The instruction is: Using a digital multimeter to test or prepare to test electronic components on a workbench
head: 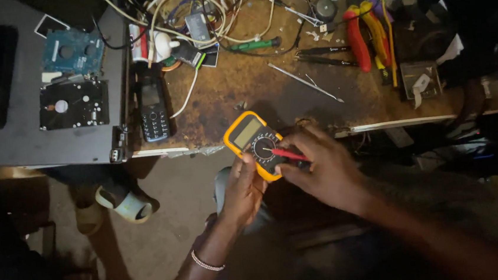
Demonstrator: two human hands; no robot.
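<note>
Scanning from the left of the frame, I'm seeing a dark laptop lid (pixel 18 143) carrying a blue circuit board (pixel 72 51) and, just below it, a black drive board (pixel 73 104); beside its right edge a black keypad phone (pixel 153 109) is lying on the worn workbench (pixel 239 84), with a tangle of pale cables (pixel 192 14) above it in the upper middle. Coming to centre, the yellow multimeter (pixel 256 145) is overhanging the bench's front edge, tilted, and my left hand (pixel 242 189) is cupping its lower end from beneath, fingers curled, thumb pressing up its side. My right hand (pixel 319 170) is closing lightly over the dial end, pinching a red probe (pixel 288 154) that is lying across the dial face. I'm judging that a steady grip matters here: the left hand should be bracing the case so it is not sliding off the edge, and the right should be keeping the probe tip clear of the display. Further right, a thin metal pick (pixel 305 82) is lying on the bench, and red and yellow pliers (pixel 369 34) are resting in the upper right.
</note>
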